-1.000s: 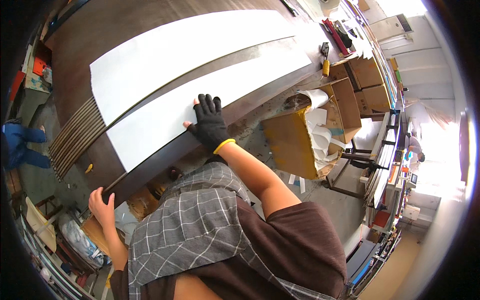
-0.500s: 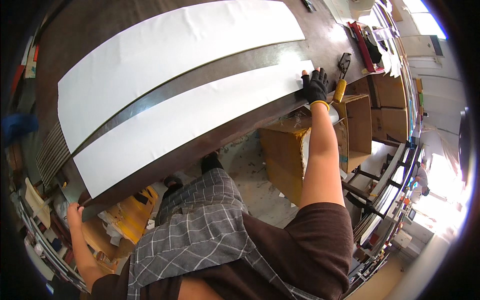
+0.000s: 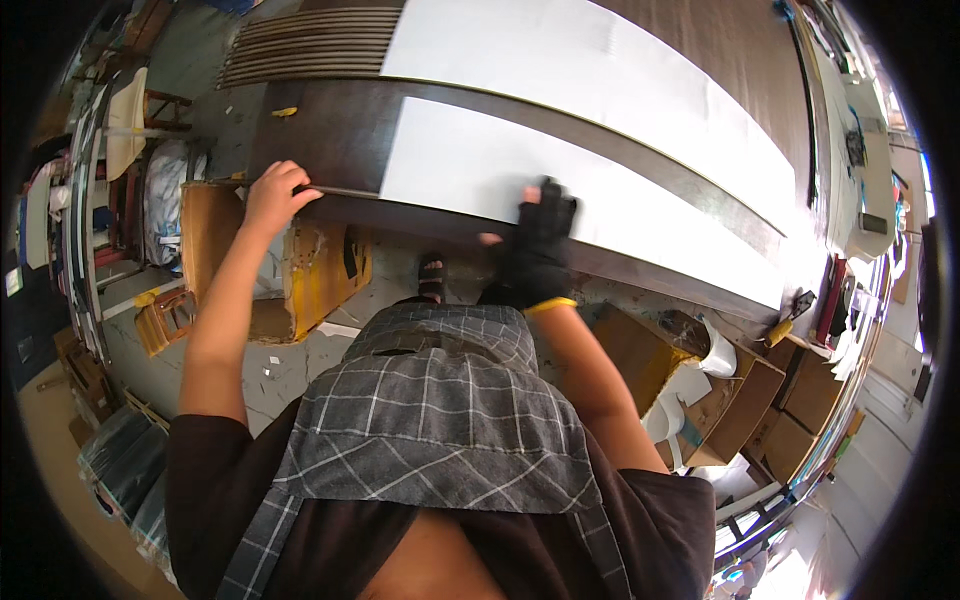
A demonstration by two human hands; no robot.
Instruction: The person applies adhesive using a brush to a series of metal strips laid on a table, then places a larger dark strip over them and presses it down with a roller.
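Note:
A long white strip [image 3: 460, 160] lies along the near side of the dark brown tabletop [image 3: 330, 135], with a wider white sheet [image 3: 560, 60] beyond it. My bare left hand [image 3: 275, 197] is at the table's near edge, left of the strip. Its fingers bend over the edge and its thumb meets a thin raised edge; what lies between them is hidden. My right hand [image 3: 538, 240], in a black fingerless glove with a yellow cuff, is blurred over the strip's near edge. Its fingers stretch forward and the thumb sticks out sideways.
Grooved brown slats [image 3: 310, 45] lie at the far left. An open cardboard box [image 3: 215, 235] stands below my left hand. More boxes [image 3: 745, 410] and a white bucket [image 3: 718, 350] are below the table at right. A yellow-handled roller [image 3: 780, 332] rests by the right corner.
The view has swung toward the table's left end. My right hand has moved left from the strip's far right end to nearer its left part. My left hand stays by the left end.

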